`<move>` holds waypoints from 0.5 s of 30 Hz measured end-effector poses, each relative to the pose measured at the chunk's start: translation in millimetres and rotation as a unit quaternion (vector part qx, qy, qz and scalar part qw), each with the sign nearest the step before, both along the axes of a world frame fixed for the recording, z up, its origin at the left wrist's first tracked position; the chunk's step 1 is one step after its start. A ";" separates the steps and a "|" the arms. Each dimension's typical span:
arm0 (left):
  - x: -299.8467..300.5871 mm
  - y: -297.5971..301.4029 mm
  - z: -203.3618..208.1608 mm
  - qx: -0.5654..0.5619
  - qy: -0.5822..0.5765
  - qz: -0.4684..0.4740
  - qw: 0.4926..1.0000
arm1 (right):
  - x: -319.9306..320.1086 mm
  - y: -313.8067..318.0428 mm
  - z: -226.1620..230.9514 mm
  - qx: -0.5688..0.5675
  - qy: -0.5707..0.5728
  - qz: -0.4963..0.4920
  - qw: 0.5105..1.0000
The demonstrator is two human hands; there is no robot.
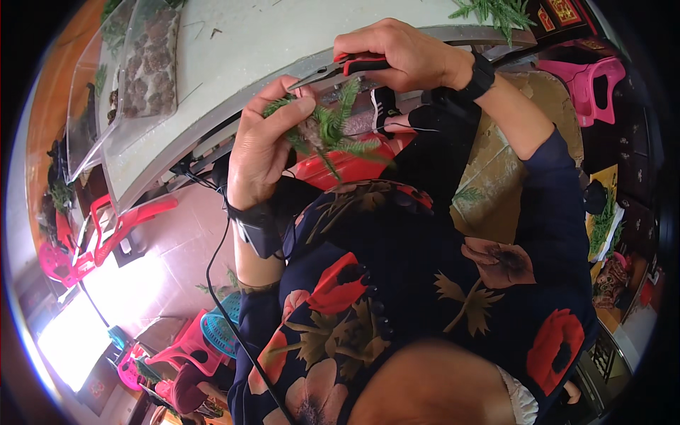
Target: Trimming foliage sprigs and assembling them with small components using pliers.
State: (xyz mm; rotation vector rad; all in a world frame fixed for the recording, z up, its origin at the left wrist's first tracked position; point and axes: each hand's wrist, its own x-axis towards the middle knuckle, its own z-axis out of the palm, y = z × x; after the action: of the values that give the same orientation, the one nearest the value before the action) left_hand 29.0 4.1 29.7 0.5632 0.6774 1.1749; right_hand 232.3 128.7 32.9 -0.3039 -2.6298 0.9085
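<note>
In front of my chest, my left hand (262,142) pinches a green fir-like sprig (333,127) between thumb and fingers. A brownish part shows at the middle of the sprig, beside my thumb, too blurred to name. My right hand (407,57) is closed around needle-nose pliers (365,65) with red and black handles. Their jaws point left and reach the sprig's upper end at my left fingertips. Whether the jaws grip a stem or wire there is too small to tell. Both hands are at the near edge of the pale table (248,35).
A clear plastic bag of pine cones (150,67) lies on the table's left side. More green sprigs (496,14) rest at its right end. Cardboard (524,134) and a pink plastic stool (591,85) stand right. A black cable (212,262) hangs by my left arm; a teal basket (221,331) sits lower left.
</note>
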 end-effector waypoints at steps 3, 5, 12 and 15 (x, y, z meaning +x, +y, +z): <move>2.5 2.3 2.5 -0.011 0.296 0.099 0.950 | 3.1 -8.7 2.5 0.011 -0.094 -0.103 0.990; 10.8 3.8 -1.9 -0.005 0.310 0.132 0.942 | 3.6 -13.6 -2.4 0.003 -0.108 -0.129 0.986; 16.6 3.8 -13.8 -0.010 0.279 0.231 0.932 | 6.6 -29.5 -3.1 -0.090 -0.093 -0.199 0.972; 15.8 4.3 -14.3 0.011 0.315 0.243 0.917 | 8.5 -38.8 -7.6 -0.078 -0.110 -0.189 0.973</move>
State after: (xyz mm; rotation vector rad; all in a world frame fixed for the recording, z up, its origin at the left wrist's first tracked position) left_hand 44.8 8.4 15.3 0.8339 1.4190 1.4703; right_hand 240.8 89.9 25.3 -0.9574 -2.5605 0.9930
